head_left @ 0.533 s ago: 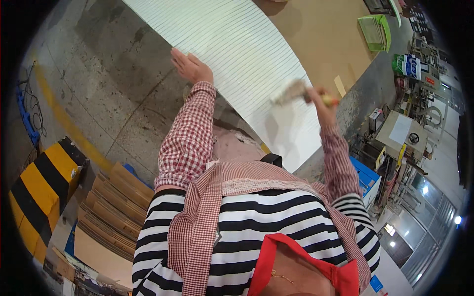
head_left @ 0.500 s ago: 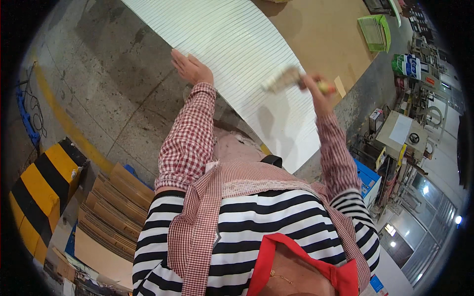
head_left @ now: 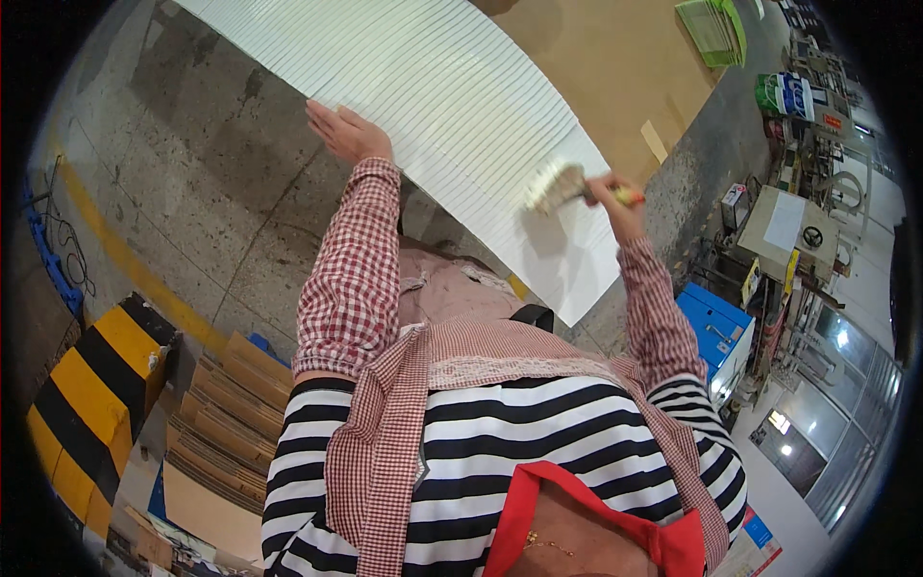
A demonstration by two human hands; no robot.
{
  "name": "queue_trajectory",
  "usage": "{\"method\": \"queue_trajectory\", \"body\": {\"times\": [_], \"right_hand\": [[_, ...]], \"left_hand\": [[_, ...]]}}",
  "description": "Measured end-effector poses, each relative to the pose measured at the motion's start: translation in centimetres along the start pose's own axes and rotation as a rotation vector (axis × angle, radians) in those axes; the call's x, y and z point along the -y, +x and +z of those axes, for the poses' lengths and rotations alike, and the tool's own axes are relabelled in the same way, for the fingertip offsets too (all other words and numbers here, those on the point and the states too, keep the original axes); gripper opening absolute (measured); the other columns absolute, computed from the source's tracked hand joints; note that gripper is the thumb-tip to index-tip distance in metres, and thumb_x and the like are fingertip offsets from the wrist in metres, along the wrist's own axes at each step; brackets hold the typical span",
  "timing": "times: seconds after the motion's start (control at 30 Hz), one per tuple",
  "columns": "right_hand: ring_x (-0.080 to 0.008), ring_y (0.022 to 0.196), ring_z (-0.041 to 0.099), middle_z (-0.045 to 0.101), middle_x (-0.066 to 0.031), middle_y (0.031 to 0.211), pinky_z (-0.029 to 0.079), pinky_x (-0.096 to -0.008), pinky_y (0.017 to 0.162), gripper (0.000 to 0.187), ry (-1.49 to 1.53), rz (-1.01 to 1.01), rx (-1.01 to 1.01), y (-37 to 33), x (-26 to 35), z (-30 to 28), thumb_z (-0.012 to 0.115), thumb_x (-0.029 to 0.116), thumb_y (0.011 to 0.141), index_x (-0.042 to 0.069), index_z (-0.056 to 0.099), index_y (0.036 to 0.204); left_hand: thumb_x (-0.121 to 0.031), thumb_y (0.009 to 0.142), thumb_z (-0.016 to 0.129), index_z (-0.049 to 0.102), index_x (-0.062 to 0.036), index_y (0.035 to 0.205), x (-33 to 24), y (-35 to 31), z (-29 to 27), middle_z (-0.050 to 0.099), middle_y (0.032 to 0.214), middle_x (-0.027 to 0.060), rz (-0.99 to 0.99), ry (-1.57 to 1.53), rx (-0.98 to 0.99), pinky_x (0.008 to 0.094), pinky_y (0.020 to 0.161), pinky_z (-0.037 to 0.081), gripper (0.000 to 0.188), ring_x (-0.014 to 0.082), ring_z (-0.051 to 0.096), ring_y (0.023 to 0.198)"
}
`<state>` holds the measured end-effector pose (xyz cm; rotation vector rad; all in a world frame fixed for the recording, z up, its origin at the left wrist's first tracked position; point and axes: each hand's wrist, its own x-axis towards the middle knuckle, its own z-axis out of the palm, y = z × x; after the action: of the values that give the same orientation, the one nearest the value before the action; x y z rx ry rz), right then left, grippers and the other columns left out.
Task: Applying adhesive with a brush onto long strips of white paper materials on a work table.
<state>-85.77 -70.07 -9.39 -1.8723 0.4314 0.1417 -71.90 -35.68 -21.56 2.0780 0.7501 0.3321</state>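
Note:
A broad layer of overlapping white sheets [head_left: 452, 106], their edges showing as thin stepped lines, stretches before me from upper left to lower right. My right hand [head_left: 615, 200] is closed round the handle of a wide brush [head_left: 558, 188] with pale bristles, held over the lower right part of the sheets. Motion blurs the bristles, so I cannot tell whether they touch the paper. On the near left edge of the sheets rests my left hand [head_left: 348, 133], fingers stretched out and nothing held in it.
Brown board [head_left: 596, 58] lies under the sheets, with a green-edged stack [head_left: 711, 34] at its far right. Flat cardboard [head_left: 226, 413] is piled by my left side, near a yellow-and-black striped block [head_left: 101, 385]. A blue cabinet [head_left: 710, 327] and machines stand to the right.
The brush has swung slightly down, its bristles more spread and clearer in view. My left hand still lies at the sheet edge. The whole view has shifted a little.

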Motion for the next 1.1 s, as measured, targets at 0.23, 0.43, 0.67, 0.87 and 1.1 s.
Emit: {"method": "queue_trajectory", "body": {"times": [0.23, 0.43, 0.67, 0.87, 1.1], "right_hand": [[-0.0114, 0.067, 0.06, 0.063, -0.0047, 0.075, 0.05, -0.0252, 0.061, 0.012, -0.046, 0.18, -0.041, -4.8, 0.7, -6.0, 0.067, 0.013, 0.084, 0.001, 0.062, 0.084], [-0.0161, 0.079, 0.062, 0.063, -0.0095, 0.1, 0.051, -0.0299, 0.074, 0.021, 0.432, 0.016, -0.017, 3.3, 11.0, -0.6, 0.052, 0.017, 0.095, 0.003, 0.056, 0.111], [-0.013, 0.077, 0.06, 0.065, -0.0093, 0.096, 0.051, -0.0292, 0.075, 0.021, 0.434, -0.148, 0.179, 14.5, 15.2, 9.0, 0.056, 0.021, 0.093, 0.002, 0.064, 0.098], [-0.0088, 0.073, 0.059, 0.066, -0.0052, 0.084, 0.049, -0.0223, 0.065, 0.014, 0.135, -0.432, 0.282, 19.4, 16.1, 15.9, 0.064, 0.015, 0.087, 0.001, 0.067, 0.087], [-0.0068, 0.066, 0.058, 0.063, -0.0022, 0.073, 0.048, -0.0203, 0.062, 0.017, 0.022, -0.371, 0.269, 18.9, 13.3, 15.6, 0.066, 0.016, 0.086, -0.002, 0.066, 0.083]], "left_hand": [[-0.034, 0.101, 0.02, 0.01, -0.0066, 0.148, 0.2, 0.3, 0.0, 0.011, 0.153, 0.0156, -0.051, -0.018, 0.001, 0.0491, 0.113, 0.021, 0.055, 0.0326, 0.012, 0.141], [-0.035, 0.101, 0.022, 0.009, -0.0028, 0.147, 0.8, 2.7, -0.9, 0.009, 0.152, 0.022, -0.106, -0.212, -0.114, 0.0442, 0.114, 0.019, 0.058, 0.0342, 0.01, 0.141], [-0.029, 0.101, 0.024, 0.023, 0.0005, 0.144, 1.1, 6.7, 0.0, 0.025, 0.147, 0.0238, 0.004, -0.123, -0.058, 0.0454, 0.114, 0.021, 0.052, 0.0374, 0.024, 0.136], [-0.023, 0.101, 0.025, 0.025, 0.0039, 0.142, 0.8, 6.3, 0.7, 0.031, 0.144, 0.0245, 0.065, -0.17, -0.107, 0.0453, 0.112, 0.024, 0.049, 0.0375, 0.028, 0.134], [-0.022, 0.1, 0.026, 0.024, 0.0073, 0.141, 0.5, 6.5, 0.3, 0.032, 0.143, 0.0258, 0.062, -0.226, -0.106, 0.0464, 0.111, 0.026, 0.05, 0.0397, 0.029, 0.133]]}}
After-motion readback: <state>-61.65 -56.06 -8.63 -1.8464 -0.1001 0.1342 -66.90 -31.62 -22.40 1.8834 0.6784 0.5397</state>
